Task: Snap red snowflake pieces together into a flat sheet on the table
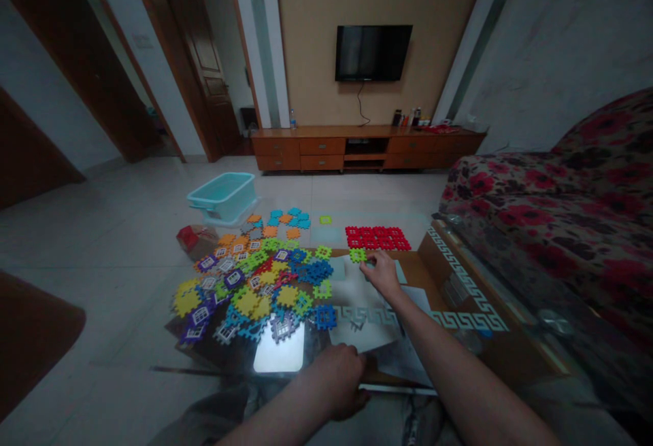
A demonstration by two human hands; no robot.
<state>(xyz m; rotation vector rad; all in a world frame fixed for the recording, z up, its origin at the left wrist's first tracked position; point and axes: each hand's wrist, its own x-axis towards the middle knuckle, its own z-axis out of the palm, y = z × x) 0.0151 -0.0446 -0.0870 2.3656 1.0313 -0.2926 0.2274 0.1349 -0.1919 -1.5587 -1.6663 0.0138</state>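
Note:
My right hand reaches over the glass table, its thumb and fingertips closed on a light-green interlocking tile. Just beyond this tile lies a block of red tiles joined in rows. Curled up by the table's front edge is my left hand; its fingertips are hidden, so I cannot see whether anything is in them. Left of my hands spreads a big heap of mixed tiles, with yellow ones, purple ones and blue ones. Another light-green tile lies loose at the heap's right side.
A teal plastic bin stands on the floor past the table's far left corner. Near it is a red-and-brown bag. A flowered sofa lines the right side. A television hangs above a low wooden cabinet.

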